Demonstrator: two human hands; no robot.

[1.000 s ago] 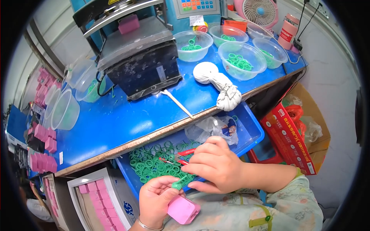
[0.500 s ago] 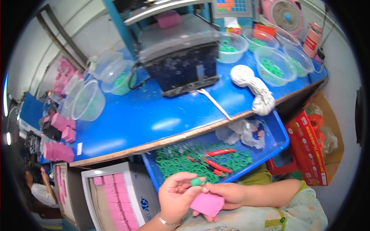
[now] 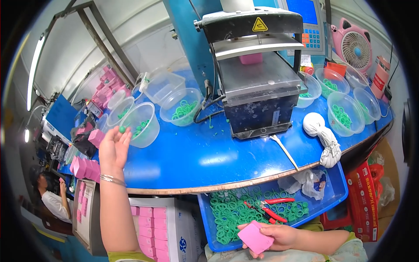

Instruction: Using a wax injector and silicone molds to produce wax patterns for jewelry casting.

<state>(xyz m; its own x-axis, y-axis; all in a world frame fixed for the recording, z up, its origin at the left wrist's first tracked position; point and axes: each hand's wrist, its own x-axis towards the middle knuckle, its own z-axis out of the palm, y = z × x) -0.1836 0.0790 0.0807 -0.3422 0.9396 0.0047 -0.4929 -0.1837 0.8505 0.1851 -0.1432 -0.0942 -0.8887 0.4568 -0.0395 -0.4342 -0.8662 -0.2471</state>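
My left hand (image 3: 114,150) reaches over the bench by a clear bowl (image 3: 146,136), palm upward, fingers loosely apart; a small green piece (image 3: 122,129) is just at its fingertips, and I cannot tell if it touches them. In my right hand (image 3: 279,238) is a pink block (image 3: 255,237), over the front of a blue tray (image 3: 336,187) heaped with green rings (image 3: 227,218). Red-handled pliers (image 3: 275,217) lie on that heap. More clear bowls (image 3: 179,111) with green rings stand on the blue bench (image 3: 192,157).
A press machine (image 3: 257,105), white cloth bundle (image 3: 325,144), white stick (image 3: 283,153) and pink fan (image 3: 355,48) are on the bench. Pink blocks (image 3: 87,168) stack left. Below are a framed case of blocks (image 3: 168,227) and a red carton (image 3: 362,201). A co-worker (image 3: 52,196) sits far left.
My left hand has left the pink block and risen leftward to the bowls with the green piece. The block stays in my right hand. The view has swung up and left.
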